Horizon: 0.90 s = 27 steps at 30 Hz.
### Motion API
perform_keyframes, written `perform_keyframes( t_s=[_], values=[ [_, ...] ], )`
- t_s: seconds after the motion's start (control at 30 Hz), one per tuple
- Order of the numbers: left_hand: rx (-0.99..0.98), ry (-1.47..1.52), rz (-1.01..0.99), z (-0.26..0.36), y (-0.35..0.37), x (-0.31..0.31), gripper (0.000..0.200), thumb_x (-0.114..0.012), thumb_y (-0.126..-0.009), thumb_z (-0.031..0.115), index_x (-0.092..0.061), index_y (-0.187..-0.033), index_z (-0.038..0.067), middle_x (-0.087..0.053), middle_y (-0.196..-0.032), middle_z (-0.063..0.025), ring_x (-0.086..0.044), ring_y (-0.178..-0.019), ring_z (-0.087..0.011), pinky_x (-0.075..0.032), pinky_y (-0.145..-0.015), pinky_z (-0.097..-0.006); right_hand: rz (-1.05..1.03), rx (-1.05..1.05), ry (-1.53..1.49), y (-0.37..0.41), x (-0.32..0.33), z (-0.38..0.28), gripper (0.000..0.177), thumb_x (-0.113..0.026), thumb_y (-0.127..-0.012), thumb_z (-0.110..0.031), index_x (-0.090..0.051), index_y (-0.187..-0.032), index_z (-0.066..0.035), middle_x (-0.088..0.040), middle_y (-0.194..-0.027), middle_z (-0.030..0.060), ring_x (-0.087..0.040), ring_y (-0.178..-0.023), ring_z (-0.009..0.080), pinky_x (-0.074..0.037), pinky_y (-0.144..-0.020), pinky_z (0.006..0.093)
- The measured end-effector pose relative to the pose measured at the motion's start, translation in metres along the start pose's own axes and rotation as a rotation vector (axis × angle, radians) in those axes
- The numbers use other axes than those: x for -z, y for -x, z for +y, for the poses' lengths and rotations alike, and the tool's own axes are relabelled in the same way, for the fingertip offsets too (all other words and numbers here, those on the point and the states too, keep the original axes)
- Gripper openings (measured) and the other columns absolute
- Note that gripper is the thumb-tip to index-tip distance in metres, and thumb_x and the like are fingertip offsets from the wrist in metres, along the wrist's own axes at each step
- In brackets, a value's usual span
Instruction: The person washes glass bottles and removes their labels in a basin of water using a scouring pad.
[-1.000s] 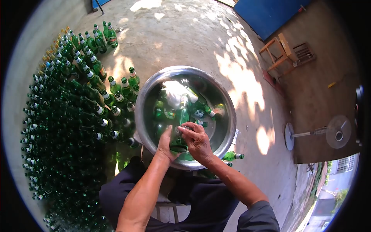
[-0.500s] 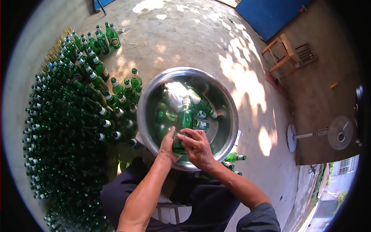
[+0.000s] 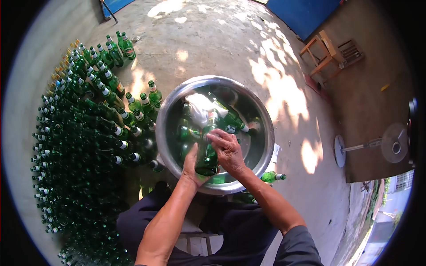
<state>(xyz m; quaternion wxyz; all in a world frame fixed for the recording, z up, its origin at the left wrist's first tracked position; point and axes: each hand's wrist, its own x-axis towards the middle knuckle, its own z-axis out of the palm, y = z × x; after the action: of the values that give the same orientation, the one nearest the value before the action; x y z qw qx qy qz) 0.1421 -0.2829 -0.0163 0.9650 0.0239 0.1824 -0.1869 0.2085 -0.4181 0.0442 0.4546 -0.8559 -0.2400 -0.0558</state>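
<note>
A large round metal basin (image 3: 164,146) of water stands in front of me, with several green bottles and a white cloth or bag (image 3: 198,106) inside. Over its near side, a green bottle (image 3: 207,160) lies with its neck pointing away from me. My left hand (image 3: 191,170) is wrapped round the bottle's base from the left. On the bottle's upper body, toward the neck, rest the bent fingers of my right hand (image 3: 227,150); its fingertips are slightly blurred.
A dense mass of green bottles (image 3: 84,164) fills the floor at the left. More bottles (image 3: 271,177) lie right of the basin. A wooden stool (image 3: 326,53) is at the upper right, a standing fan (image 3: 368,145) at the right, and blue panels (image 3: 304,17) at the top.
My right hand has moved up the bottle, away from its base and toward the neck. The left hand still holds the base. The view has shifted slightly.
</note>
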Motion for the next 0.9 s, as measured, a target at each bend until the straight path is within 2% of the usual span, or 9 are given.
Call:
perform_keyframes(
  t_s=[0.2,0.4,0.47,0.57,0.6,0.67,0.7,0.8,0.9],
  values=[
    [-0.06,0.021,0.045,0.001,0.003,-0.014,0.048,-0.059,-0.099,0.047,-0.066,-0.119,0.005,-0.072,-0.11,-0.0154,-0.07,-0.103,-0.0324,-0.056,-0.096,-0.0479,-0.234,0.074,-0.146,0.036,0.024,-0.035,0.036,-0.07,-0.088,0.0,-0.076,-0.119,-0.016,-0.068,-0.123,0.006,-0.059,-0.104,0.028,-0.048,-0.096,0.0396],
    [-0.09,0.04,-0.006,-0.002,0.005,-0.021,0.046,-0.064,-0.097,0.043,-0.067,-0.12,0.004,-0.073,-0.108,-0.0165,-0.071,-0.098,-0.0346,-0.057,-0.093,-0.0513,-0.294,0.269,-0.102,0.045,0.041,-0.031,0.035,-0.07,-0.09,0.002,-0.076,-0.12,-0.014,-0.068,-0.126,0.0091,-0.062,-0.103,0.0259,-0.048,-0.095,0.0376],
    [-0.075,0.015,0.121,-0.003,0.007,-0.022,0.052,-0.063,-0.095,0.048,-0.067,-0.123,0.004,-0.073,-0.109,-0.0198,-0.071,-0.097,-0.0365,-0.057,-0.088,-0.0511,-0.06,-0.148,-0.401,0.046,0.033,-0.006,0.031,-0.067,-0.092,0.003,-0.076,-0.12,-0.009,-0.069,-0.123,0.0125,-0.066,-0.103,0.0232,-0.051,-0.093,0.0361],
    [-0.004,-0.023,0.044,0.001,0.005,-0.01,0.06,-0.059,-0.095,0.054,-0.067,-0.124,0.003,-0.072,-0.11,-0.0253,-0.07,-0.092,-0.0377,-0.056,-0.082,-0.0479,0.127,-0.502,-0.226,0.036,0.035,0.062,0.028,-0.065,-0.098,-0.007,-0.072,-0.124,-0.002,-0.072,-0.113,0.0121,-0.068,-0.106,0.0229,-0.054,-0.094,0.0321],
    [-0.003,0.004,-0.023,0.003,0.004,-0.009,0.062,-0.058,-0.095,0.055,-0.067,-0.124,0.002,-0.071,-0.11,-0.0267,-0.07,-0.089,-0.0378,-0.056,-0.08,-0.0466,0.13,-0.503,-0.231,0.033,0.036,0.078,0.028,-0.065,-0.098,-0.007,-0.072,-0.124,-0.002,-0.072,-0.113,0.0121,-0.068,-0.106,0.0229,-0.054,-0.094,0.0321],
    [-0.024,0.017,0.03,0.003,0.005,-0.011,0.064,-0.057,-0.094,0.057,-0.067,-0.124,0.001,-0.072,-0.11,-0.026,-0.07,-0.083,-0.0362,-0.056,-0.079,-0.0457,0.257,-0.375,0.174,0.03,0.036,0.103,0.034,-0.066,-0.095,-0.01,-0.069,-0.128,0.0,-0.071,-0.114,0.0164,-0.068,-0.105,0.0294,-0.053,-0.095,0.0365],
    [-0.02,0.005,0.009,0.004,0.003,-0.006,0.065,-0.057,-0.094,0.057,-0.066,-0.124,0.0,-0.072,-0.11,-0.0258,-0.07,-0.083,-0.0356,-0.056,-0.079,-0.0455,0.247,-0.336,0.226,0.03,0.035,0.113,0.041,-0.067,-0.089,-0.013,-0.065,-0.128,0.002,-0.066,-0.122,0.0226,-0.061,-0.118,0.0374,-0.049,-0.103,0.0429],
    [-0.004,-0.002,0.0,0.003,0.001,0.004,0.066,-0.057,-0.095,0.057,-0.065,-0.126,-0.001,-0.072,-0.109,-0.0252,-0.071,-0.082,-0.0346,-0.056,-0.079,-0.0455,0.115,-0.44,0.367,0.037,0.021,0.13,0.047,-0.07,-0.084,-0.014,-0.064,-0.128,0.002,-0.064,-0.125,0.0247,-0.058,-0.123,0.0378,-0.046,-0.106,0.0437],
    [0.003,0.022,0.001,0.004,0.004,-0.002,0.067,-0.057,-0.096,0.057,-0.063,-0.128,-0.001,-0.071,-0.11,-0.0245,-0.071,-0.083,-0.0344,-0.056,-0.079,-0.046,-0.041,-0.656,0.036,0.029,0.027,0.119,0.049,-0.069,-0.084,-0.014,-0.064,-0.13,0.003,-0.07,-0.111,0.0216,-0.066,-0.102,0.0307,-0.052,-0.092,0.0397]
  ],
)
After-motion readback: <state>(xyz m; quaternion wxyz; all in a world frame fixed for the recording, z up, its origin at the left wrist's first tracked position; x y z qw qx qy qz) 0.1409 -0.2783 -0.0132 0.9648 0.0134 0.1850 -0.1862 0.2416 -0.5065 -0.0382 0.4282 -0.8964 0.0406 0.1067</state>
